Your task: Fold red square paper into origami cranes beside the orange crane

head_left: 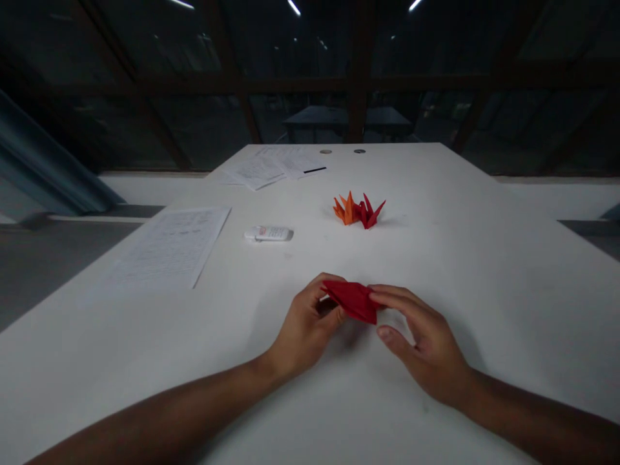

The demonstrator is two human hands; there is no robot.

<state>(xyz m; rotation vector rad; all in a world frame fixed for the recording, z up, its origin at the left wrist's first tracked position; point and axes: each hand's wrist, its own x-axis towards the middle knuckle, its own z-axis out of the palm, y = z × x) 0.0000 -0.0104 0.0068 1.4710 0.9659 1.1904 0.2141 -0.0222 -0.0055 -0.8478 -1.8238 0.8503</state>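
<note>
A folded piece of red paper (356, 301) is held just above the white table, between my two hands. My left hand (310, 323) grips its left part, with the thumb beneath and the fingers behind. My right hand (426, 342) touches the paper's right end with its fingertips; the thumb is apart from the fingers, below the paper's right corner. Farther back, an orange folded paper crane (347, 209) and a red folded paper crane (371, 212) stand side by side, touching or nearly so.
On the white table (484, 284), a white correction-tape-like item (268, 234) lies left of the cranes. Printed sheets (169, 248) lie at the left, more papers (264, 166) at the back left. Two small round objects sit near the far edge, before dark windows.
</note>
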